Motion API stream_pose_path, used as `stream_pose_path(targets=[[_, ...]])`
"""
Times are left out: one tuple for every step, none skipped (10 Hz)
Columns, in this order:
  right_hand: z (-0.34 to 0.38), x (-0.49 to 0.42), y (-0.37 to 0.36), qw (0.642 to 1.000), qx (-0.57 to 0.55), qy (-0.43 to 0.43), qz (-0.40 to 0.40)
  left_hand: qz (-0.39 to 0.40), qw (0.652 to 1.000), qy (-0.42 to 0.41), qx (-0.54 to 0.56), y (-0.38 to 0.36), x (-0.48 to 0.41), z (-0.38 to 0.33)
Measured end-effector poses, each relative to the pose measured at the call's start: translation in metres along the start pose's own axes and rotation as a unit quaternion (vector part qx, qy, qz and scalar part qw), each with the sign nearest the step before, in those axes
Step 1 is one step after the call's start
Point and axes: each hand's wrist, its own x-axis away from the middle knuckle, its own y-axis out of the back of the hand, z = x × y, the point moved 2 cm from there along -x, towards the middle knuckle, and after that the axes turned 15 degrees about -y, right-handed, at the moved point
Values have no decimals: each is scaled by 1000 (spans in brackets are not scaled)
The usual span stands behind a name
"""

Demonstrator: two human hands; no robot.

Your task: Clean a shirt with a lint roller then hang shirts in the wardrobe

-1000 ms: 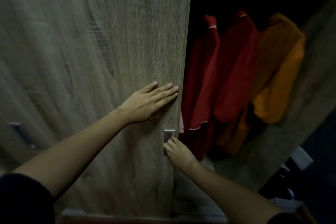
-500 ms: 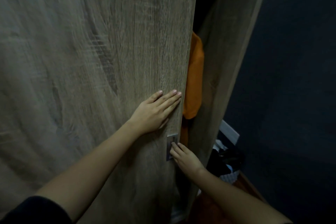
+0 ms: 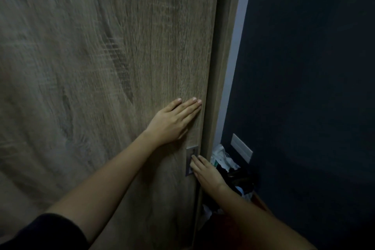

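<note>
Shirts are not in view; presumably they hang behind the wardrobe door (image 3: pixel 121 67), which looks shut against the frame (image 3: pixel 220 87). The left hand (image 3: pixel 172 123) lies flat and open on the door, just above the handle (image 3: pixel 191 160). The right hand (image 3: pixel 205 171) has fingertips hooked on that handle, a loose grip. Judging by this, the task is nearly done.

Wardrobe door (image 3: pixel 105 87): tall sliding panel, grey-brown wood grain, upright, filling left and centre of view. Right edge set against wardrobe side frame (image 3: pixel 218 97); no gap seen, interior hidden. Small rectangular metal handle plate (image 3: pixel 190 153) recessed low near right edge, lower part covered. Shirts and lint roller not seen.
</note>
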Motion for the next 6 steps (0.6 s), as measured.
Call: stream_pose_path(targets=[[-3,-2,-10,1000,-2,4,-7,-10,1000,9,6,3,-10,-4],[-6,-1,-16,1000,0,10,-25,-8,1000,19,12,6,-16,-10],[-8,-2,-22,999,15,16,-40,17,999,27,28,15,-23,-16],[-7,2,-20,998,4,36,-56,6,998,39,46,25,-20,-15],[-26,14,-20,983,-157,22,-89,-43,989,103,102,52,-36,-18],[-49,27,-22,953,-258,-57,-147,-72,977,135,149,69,-47,-22]])
